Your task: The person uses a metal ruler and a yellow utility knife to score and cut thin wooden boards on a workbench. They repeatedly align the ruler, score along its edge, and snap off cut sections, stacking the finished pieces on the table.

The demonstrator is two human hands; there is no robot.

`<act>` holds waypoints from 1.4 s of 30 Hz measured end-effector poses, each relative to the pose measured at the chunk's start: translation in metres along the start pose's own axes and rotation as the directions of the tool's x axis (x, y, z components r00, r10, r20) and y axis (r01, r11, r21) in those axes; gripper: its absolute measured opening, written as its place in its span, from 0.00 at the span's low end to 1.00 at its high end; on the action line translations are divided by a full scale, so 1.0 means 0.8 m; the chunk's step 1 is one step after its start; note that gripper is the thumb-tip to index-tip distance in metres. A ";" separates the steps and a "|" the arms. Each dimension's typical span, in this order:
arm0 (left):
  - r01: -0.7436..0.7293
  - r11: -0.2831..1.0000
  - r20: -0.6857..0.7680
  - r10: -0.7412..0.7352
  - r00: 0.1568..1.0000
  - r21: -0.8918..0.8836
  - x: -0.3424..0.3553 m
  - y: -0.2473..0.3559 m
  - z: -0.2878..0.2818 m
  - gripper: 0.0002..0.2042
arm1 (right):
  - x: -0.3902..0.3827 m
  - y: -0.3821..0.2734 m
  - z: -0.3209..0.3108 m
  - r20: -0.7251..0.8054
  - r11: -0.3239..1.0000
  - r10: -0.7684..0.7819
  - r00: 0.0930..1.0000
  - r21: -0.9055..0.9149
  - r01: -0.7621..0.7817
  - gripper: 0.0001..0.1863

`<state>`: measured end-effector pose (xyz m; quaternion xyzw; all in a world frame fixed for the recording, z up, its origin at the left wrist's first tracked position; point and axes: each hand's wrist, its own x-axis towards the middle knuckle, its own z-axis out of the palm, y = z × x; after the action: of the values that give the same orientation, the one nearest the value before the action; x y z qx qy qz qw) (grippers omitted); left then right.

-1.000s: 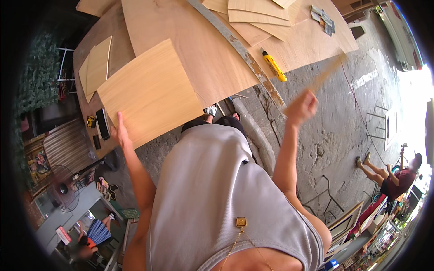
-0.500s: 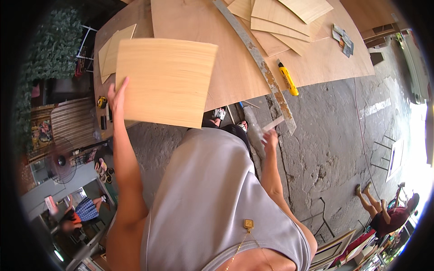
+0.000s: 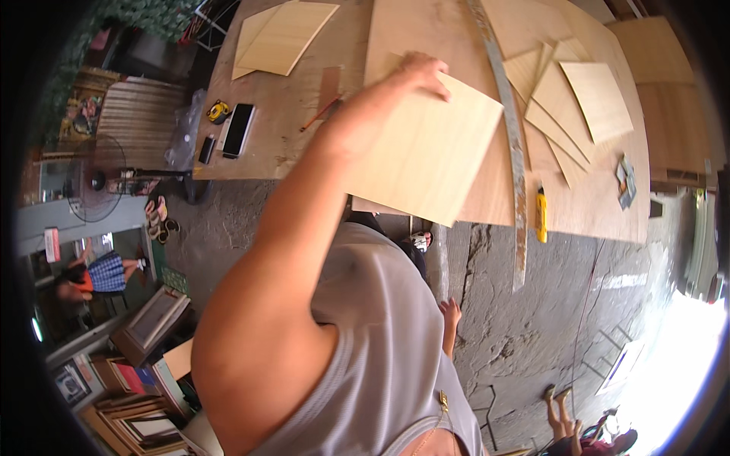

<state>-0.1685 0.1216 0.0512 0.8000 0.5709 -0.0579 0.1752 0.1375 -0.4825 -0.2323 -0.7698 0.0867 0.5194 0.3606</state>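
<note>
The left hand (image 3: 414, 72) grips a pale square plywood panel (image 3: 426, 156) over the wooden counter (image 3: 304, 121). The right hand (image 3: 450, 313) hangs below the panel, fingers loosely spread, holding nothing.

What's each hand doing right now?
Left hand: gripping the square plywood panel by its top edge.
Right hand: open, hanging empty at the person's side.

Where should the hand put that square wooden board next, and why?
Probably down flat on the table. The left hand holds the light plywood square by its top edge, tilted above the table's near edge, partly over the ground. The right hand hangs low beside the body, not helping. Other cut pieces already lie past the long metal ruler.
</note>
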 end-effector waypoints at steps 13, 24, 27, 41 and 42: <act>0.746 0.613 -0.524 -0.738 0.424 -0.260 -0.342 -0.410 0.136 0.40 | -0.102 0.002 0.140 0.052 0.971 -0.037 0.998 -0.235 0.048 0.16; 0.757 0.581 -0.410 -0.794 0.448 -0.298 -0.397 -0.451 0.164 0.44 | -0.146 -0.034 0.207 0.090 0.970 -0.122 0.989 -0.199 0.137 0.15; 0.800 0.570 -0.451 -0.774 0.445 -0.189 -0.388 -0.443 0.162 0.45 | -0.137 -0.025 0.198 0.134 0.961 -0.145 0.980 -0.218 0.172 0.15; 0.615 0.730 -0.643 -0.630 0.436 -0.298 -0.407 -0.384 0.179 0.50 | -0.126 -0.021 0.168 0.213 0.802 -0.238 0.948 -0.507 0.316 0.22; 0.557 0.767 -0.666 -0.599 0.445 -0.318 -0.411 -0.361 0.182 0.49 | -0.125 -0.026 0.170 0.209 0.814 -0.223 0.952 -0.498 0.300 0.22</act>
<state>-0.5349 -0.1398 -0.0498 0.5042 0.8291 0.2279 -0.0798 0.0030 -0.4035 -0.1633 -0.8046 -0.1905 0.5216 0.2103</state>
